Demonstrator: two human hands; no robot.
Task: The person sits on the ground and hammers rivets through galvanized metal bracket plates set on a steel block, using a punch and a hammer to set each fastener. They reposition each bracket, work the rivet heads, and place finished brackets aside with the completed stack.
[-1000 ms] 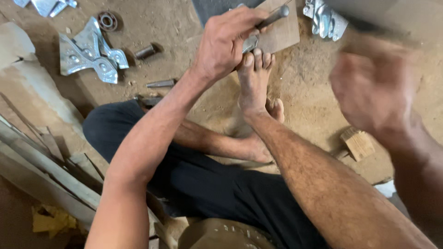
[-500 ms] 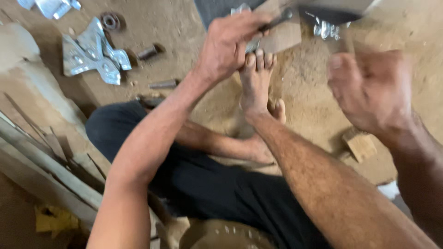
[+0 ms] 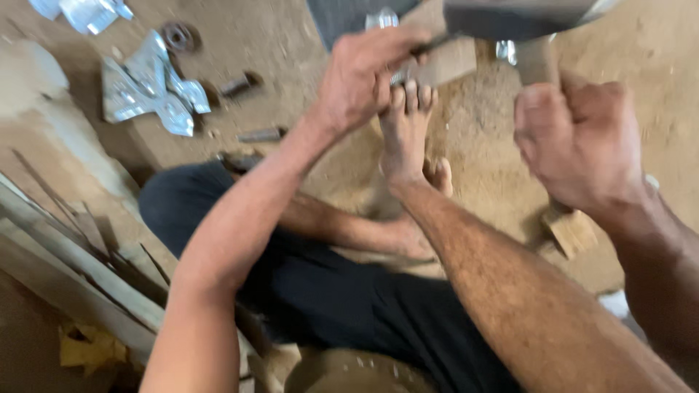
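Left hand (image 3: pixel 360 80): closed around thin dark metal chisel (image 3: pixel 429 47), tip on pale wooden block (image 3: pixel 448 64) at twelve o'clock, braced by bare foot (image 3: pixel 404 127).
Right hand (image 3: pixel 579 142): fisted on raised wooden-handled hammer (image 3: pixel 535 62).
Technique: keep chisel steady, strike squarely, clear of toes.

The right hand (image 3: pixel 579 145) has swung the hammer (image 3: pixel 520 18) up over the wooden block (image 3: pixel 448 64), nearer the left hand (image 3: pixel 360 80).

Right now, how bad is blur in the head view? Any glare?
Head view: right hand and hammer smeared by motion blur; left hand and wooden block softer but readable; metal pieces on the dirt floor show mild glare; lighting even, shadows soft.
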